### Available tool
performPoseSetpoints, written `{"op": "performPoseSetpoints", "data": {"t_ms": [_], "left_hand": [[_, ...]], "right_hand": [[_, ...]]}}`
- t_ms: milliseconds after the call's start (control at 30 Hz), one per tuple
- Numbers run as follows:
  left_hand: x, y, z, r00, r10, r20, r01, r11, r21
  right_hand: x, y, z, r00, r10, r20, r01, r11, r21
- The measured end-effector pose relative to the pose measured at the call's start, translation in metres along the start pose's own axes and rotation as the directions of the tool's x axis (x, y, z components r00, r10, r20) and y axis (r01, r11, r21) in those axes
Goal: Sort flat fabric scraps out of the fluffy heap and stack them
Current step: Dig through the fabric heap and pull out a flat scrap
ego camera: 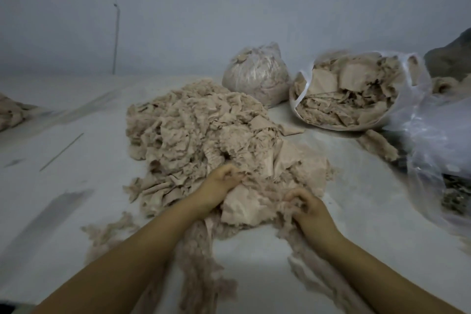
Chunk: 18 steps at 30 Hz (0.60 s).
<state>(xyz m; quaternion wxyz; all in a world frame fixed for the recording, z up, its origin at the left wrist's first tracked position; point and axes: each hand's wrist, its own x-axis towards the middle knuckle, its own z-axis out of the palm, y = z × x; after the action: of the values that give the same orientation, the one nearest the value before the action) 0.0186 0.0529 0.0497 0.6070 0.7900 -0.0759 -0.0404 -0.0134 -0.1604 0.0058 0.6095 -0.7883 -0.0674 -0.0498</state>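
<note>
A big beige fluffy heap (193,125) of fibre and fabric scraps lies on the pale floor in front of me. At its near edge sits a flat, smooth beige fabric scrap (244,205). My left hand (220,183) has its fingers curled into the material at the scrap's upper left edge. My right hand (309,208) grips a tuft of loose fluff (285,202) at the scrap's right side. Strands of fluff trail down towards me between my forearms.
An open clear plastic bag (356,92) full of flat scraps stands at the back right. A tied bag (257,76) of fluff is behind the heap. More crumpled plastic (438,140) lies at the right. A small scrap pile (10,112) sits at far left. A wall rises behind.
</note>
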Motion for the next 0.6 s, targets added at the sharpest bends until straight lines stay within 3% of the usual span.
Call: {"op": "performPoseSetpoints", "data": {"t_ms": [100, 267, 367, 467, 533, 567, 600], "left_hand": [[-0.002, 0.007, -0.009, 0.994, -0.066, -0.088, 0.057, 0.993, -0.105], [-0.011, 0.019, 0.002, 0.992, -0.111, -0.065, 0.093, 0.966, -0.240], [-0.013, 0.028, 0.021, 0.990, -0.117, -0.072, 0.088, 0.944, -0.318], [-0.004, 0.042, 0.030, 0.971, -0.109, -0.212, 0.038, 0.950, -0.311], [0.004, 0.049, 0.030, 0.973, -0.047, -0.227, 0.013, 0.989, -0.150], [0.007, 0.051, 0.030, 0.982, -0.014, -0.186, 0.007, 0.999, -0.037], [0.010, 0.053, 0.032, 0.992, 0.006, -0.124, -0.001, 0.999, 0.036]], "right_hand": [[0.001, 0.002, -0.012, 0.983, 0.167, 0.080, -0.185, 0.926, 0.329], [0.000, -0.010, -0.031, 0.960, 0.240, 0.148, -0.279, 0.882, 0.380], [-0.008, -0.016, -0.040, 0.975, 0.163, 0.153, -0.193, 0.960, 0.201], [-0.015, -0.019, -0.054, 0.961, 0.113, 0.254, -0.105, 0.994, -0.044], [-0.016, -0.025, -0.067, 0.862, 0.176, 0.476, -0.085, 0.975, -0.205], [-0.014, -0.029, -0.073, 0.831, 0.204, 0.517, -0.053, 0.955, -0.292], [-0.010, -0.032, -0.077, 0.860, 0.190, 0.473, -0.022, 0.941, -0.338]]}}
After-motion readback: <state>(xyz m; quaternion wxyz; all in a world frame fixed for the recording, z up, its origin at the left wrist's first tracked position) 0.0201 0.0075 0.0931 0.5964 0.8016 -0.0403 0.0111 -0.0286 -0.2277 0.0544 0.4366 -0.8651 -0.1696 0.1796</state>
